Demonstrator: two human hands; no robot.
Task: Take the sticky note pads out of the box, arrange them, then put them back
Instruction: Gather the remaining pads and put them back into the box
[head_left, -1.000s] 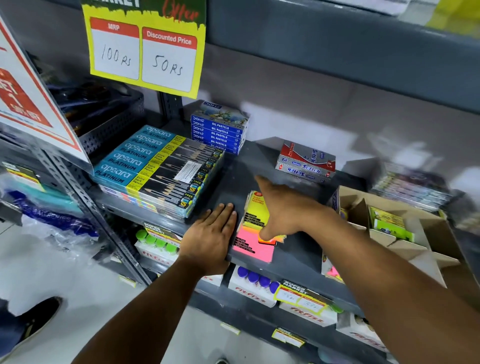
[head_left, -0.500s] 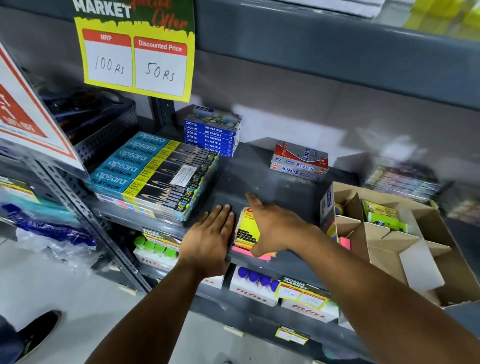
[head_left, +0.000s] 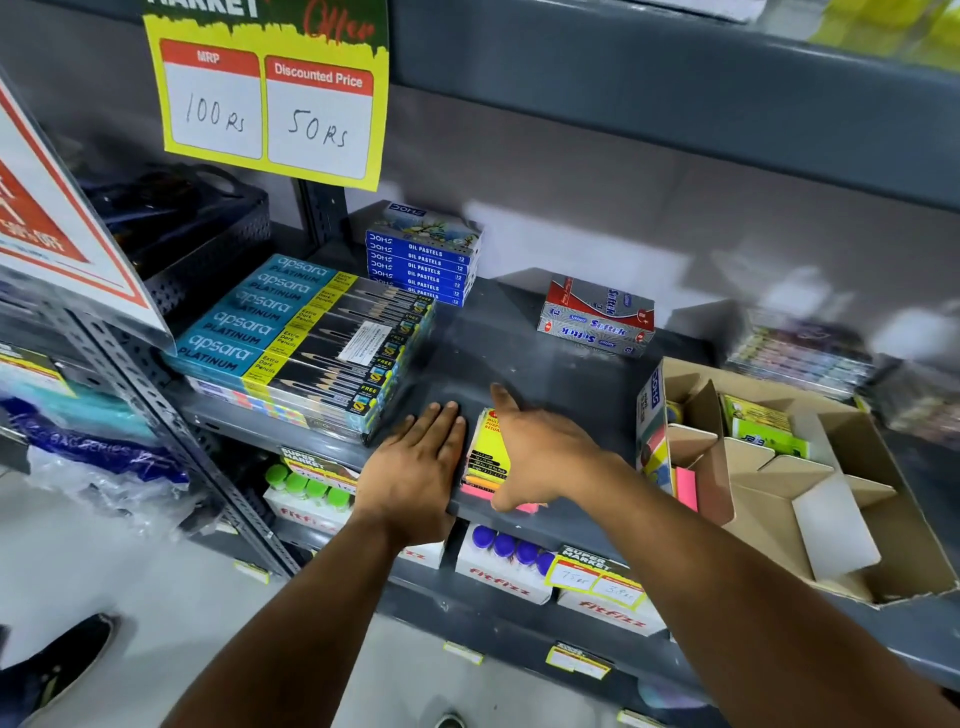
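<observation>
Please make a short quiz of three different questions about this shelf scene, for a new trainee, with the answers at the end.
1. True or false: the right hand rests on the sticky note pads on the grey shelf.
2. Which lies directly left of the left hand? A) Apsara pencil boxes B) Softek boxes C) cardboard box
3. Fill in: the offer sign shows a discounted price of ___ Rs.

Key: 1 true; 2 A; 3 50.

Bright even indoor light, wide-angle bending at edges, right side motion-blurred
</observation>
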